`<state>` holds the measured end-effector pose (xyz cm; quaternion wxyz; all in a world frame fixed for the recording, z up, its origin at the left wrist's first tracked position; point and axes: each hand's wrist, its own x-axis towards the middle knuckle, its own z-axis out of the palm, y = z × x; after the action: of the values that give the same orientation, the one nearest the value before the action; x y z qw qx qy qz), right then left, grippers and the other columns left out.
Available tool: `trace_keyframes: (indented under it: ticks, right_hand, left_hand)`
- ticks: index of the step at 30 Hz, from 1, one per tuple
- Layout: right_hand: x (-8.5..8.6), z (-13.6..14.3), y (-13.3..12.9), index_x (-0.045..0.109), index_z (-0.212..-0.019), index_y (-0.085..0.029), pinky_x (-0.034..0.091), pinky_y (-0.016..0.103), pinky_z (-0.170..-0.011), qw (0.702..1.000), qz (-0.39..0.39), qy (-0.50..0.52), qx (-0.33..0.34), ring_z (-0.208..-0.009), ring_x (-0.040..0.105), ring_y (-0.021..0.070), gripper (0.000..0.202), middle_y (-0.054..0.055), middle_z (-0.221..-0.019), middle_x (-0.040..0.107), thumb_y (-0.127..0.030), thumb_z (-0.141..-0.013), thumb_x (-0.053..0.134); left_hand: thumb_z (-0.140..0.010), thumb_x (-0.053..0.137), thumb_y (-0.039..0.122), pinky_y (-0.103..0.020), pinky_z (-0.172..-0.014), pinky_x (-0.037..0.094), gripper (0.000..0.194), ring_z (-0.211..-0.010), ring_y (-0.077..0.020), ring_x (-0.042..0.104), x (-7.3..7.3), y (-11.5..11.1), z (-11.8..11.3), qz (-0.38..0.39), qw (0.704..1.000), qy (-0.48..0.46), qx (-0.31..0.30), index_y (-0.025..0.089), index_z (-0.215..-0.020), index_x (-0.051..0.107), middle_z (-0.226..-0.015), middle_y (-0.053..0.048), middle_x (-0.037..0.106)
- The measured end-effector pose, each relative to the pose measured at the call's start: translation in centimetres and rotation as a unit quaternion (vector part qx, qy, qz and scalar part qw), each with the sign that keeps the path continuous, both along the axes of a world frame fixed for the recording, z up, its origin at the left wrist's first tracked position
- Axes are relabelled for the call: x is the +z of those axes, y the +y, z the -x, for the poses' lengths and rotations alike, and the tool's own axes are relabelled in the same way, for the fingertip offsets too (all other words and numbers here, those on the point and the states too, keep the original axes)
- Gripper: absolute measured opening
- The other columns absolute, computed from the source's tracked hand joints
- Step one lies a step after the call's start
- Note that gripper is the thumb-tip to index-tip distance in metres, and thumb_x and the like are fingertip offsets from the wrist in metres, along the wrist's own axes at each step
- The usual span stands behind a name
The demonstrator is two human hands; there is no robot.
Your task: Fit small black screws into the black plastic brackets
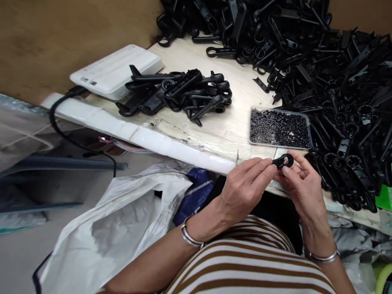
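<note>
A black plastic part (278, 162) with a ring-shaped end is held between both hands at the table's front edge. My left hand (249, 183) pinches its narrow end from the left. The fingers and thumb of my right hand (301, 177) close round the ring end. Just beyond the hands lies a clear shallow tray (280, 127) of tiny black and metallic pieces. To the left on the table is a small pile of black plastic parts (183, 94).
A large heap of black parts (306, 53) covers the back and right of the table (226, 126). At the left stands a white box (118, 69) with a black cable (61, 130). Below hangs a white sack (122, 216). Something green (384, 198) is at the right edge.
</note>
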<state>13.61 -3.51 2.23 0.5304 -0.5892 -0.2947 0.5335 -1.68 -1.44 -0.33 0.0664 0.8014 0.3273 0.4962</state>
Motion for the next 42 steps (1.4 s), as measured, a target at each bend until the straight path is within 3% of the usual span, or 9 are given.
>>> trace_keyframes:
  ticks: [5,11,17,26,30,33,37,40,42]
  right_hand:
    - [0.4,0.4,0.1,0.066,-0.097,-0.018,0.06,0.022,-0.066,0.999,0.008,0.043,-0.015,-0.066,0.068,0.0105,0.036,0.0,-0.083,0.073,-0.024,-0.066,0.084]
    - [0.6,0.6,0.2,0.071,-0.087,-0.017,0.059,0.019,-0.065,0.999,0.005,0.043,-0.026,-0.069,0.067,0.0094,0.028,0.0,-0.081,0.072,-0.022,-0.063,0.084]
    - [0.2,1.2,0.8,0.07,-0.079,-0.016,0.055,0.019,-0.056,0.999,0.003,0.018,-0.047,-0.059,0.062,0.009,0.023,0.0,-0.072,0.07,-0.022,-0.06,0.081]
    - [0.2,0.6,0.3,0.067,-0.088,-0.02,0.058,0.027,-0.068,0.999,0.005,0.051,-0.003,-0.07,0.064,0.0131,0.026,0.0,-0.082,0.069,-0.029,-0.066,0.079]
    - [0.3,1.0,0.4,0.065,-0.088,-0.022,0.055,0.025,-0.068,0.999,-0.03,-0.008,0.011,-0.069,0.061,0.0128,0.012,-0.003,-0.078,0.066,-0.027,-0.077,0.067]
    - [0.6,0.8,0.6,0.064,-0.104,-0.025,0.054,0.027,-0.074,0.995,-0.032,-0.081,0.043,-0.077,0.061,0.0151,0.022,-0.001,-0.087,0.066,-0.027,-0.082,0.061]
    - [2.8,-1.3,0.1,0.054,-0.135,-0.026,0.053,0.029,-0.07,0.971,-0.018,-0.213,0.107,-0.074,0.06,0.016,0.048,0.001,-0.086,0.065,-0.031,-0.087,0.054]
    - [6.2,-4.9,-1.0,0.053,-0.139,-0.03,0.05,0.031,-0.062,0.923,-0.041,-0.368,0.103,-0.073,0.06,0.0167,0.051,0.003,-0.098,0.067,-0.033,-0.088,0.054]
    - [8.5,-8.2,-1.7,0.056,-0.136,-0.034,0.05,0.036,-0.066,0.87,-0.055,-0.487,0.059,-0.078,0.063,0.0192,0.05,0.004,-0.107,0.068,-0.035,-0.086,0.056]
  left_hand:
    - [-0.089,0.058,0.004,-0.035,-0.085,0.061,0.014,-0.091,-0.0205,0.07,0.1,-0.2,0.1,-0.019,1.0,-0.011,-0.003,0.008,-0.102,0.058,-0.096,-0.015,0.073]
    - [-0.089,0.057,0.004,-0.034,-0.085,0.061,0.012,-0.09,-0.0205,0.07,0.2,-0.3,0.0,-0.029,0.999,-0.014,-0.007,0.007,-0.1,0.06,-0.096,-0.014,0.072]
    - [-0.088,0.058,0.004,-0.033,-0.084,0.061,0.014,-0.091,-0.0196,0.069,0.0,-0.4,-0.2,-0.027,0.999,-0.028,-0.005,0.009,-0.101,0.06,-0.097,-0.012,0.072]
    - [-0.085,0.061,0.001,-0.033,-0.085,0.06,0.025,-0.094,-0.0191,0.07,-0.2,-0.6,-0.3,0.01,0.999,-0.043,-0.001,0.014,-0.106,0.06,-0.099,-0.011,0.073]
    - [-0.085,0.063,0.002,-0.034,-0.081,0.06,0.027,-0.092,-0.0196,0.069,-0.7,-0.7,-0.6,0.02,0.998,-0.049,-0.021,0.016,-0.107,0.062,-0.102,-0.012,0.072]
    - [-0.084,0.065,0.004,-0.03,-0.078,0.06,0.027,-0.088,-0.018,0.069,-0.8,-0.9,-0.8,0.027,0.998,-0.048,-0.008,0.017,-0.107,0.062,-0.1,-0.01,0.071]
    - [-0.085,0.068,0.01,-0.03,-0.084,0.06,0.027,-0.092,-0.0177,0.07,0.0,-0.8,-0.7,0.036,0.998,-0.037,-0.042,0.017,-0.11,0.061,-0.104,-0.01,0.071]
    - [-0.087,0.066,0.013,-0.033,-0.088,0.059,0.025,-0.096,-0.019,0.069,0.9,-0.3,-0.4,0.025,0.994,-0.02,-0.102,0.014,-0.112,0.06,-0.101,-0.01,0.072]
    - [-0.088,0.064,0.011,-0.033,-0.084,0.059,0.02,-0.09,-0.0188,0.069,1.4,0.2,-0.1,0.015,0.995,-0.015,-0.094,0.015,-0.107,0.06,-0.093,-0.008,0.073]
